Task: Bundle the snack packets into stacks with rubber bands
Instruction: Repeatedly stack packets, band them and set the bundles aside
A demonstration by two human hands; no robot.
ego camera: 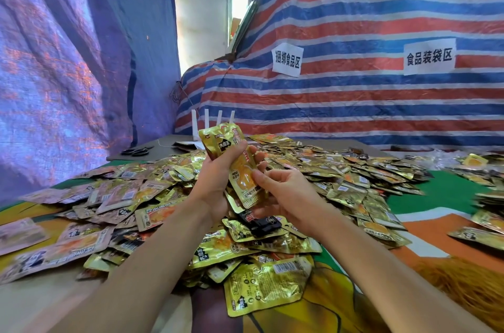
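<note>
A big heap of gold foil snack packets (313,169) covers the table in front of me. Above the heap my left hand (218,177) grips a small stack of gold packets (222,140), held upright. My right hand (286,190) pinches the lower part of another gold packet (245,182) that leans against that stack. A dark packet (261,223) lies just under my hands. A mound of orange-brown rubber bands (463,281) sits at the near right.
Black scissors (136,152) lie on the far left of the table. A white router with antennas (212,125) stands at the back. Striped tarpaulin with two paper signs (287,59) hangs behind; a blue tarpaulin (68,59) hangs on the left. More packets (485,196) lie at the right edge.
</note>
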